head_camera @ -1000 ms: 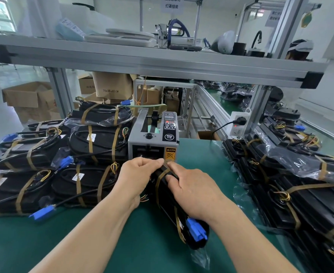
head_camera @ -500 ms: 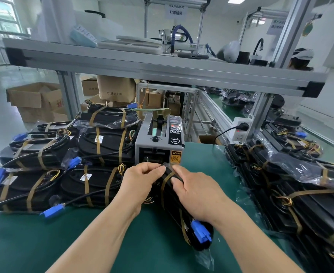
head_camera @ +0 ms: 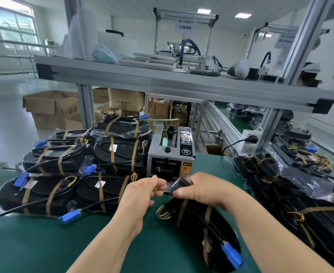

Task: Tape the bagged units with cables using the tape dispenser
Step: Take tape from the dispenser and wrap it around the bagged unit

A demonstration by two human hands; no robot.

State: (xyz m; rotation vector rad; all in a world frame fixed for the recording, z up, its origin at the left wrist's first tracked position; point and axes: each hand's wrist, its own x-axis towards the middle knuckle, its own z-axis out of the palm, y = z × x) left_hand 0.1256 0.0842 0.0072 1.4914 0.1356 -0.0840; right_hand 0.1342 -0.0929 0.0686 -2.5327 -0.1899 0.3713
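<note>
A black bagged unit (head_camera: 199, 227) lies on the green table in front of me, wrapped with tan tape bands, its black cable ending in a blue connector (head_camera: 232, 255). My right hand (head_camera: 205, 189) grips the unit's far end, where loose bag plastic sticks up. My left hand (head_camera: 142, 191) pinches that plastic or a strip of tape at the same end; I cannot tell which. The grey tape dispenser (head_camera: 171, 152) stands just behind both hands, its slot facing me.
A stack of taped bagged units (head_camera: 73, 170) fills the table's left side, blue connectors trailing forward. More bagged units (head_camera: 300, 186) pile up on the right. An aluminium shelf (head_camera: 182, 83) spans overhead. A power strip (head_camera: 249, 141) sits behind right. Cardboard boxes (head_camera: 52, 107) stand beyond.
The view has tilted up. Both hands have slid to the unit's far end, closer to the dispenser slot, and the unit now lies flatter, angled to the right.
</note>
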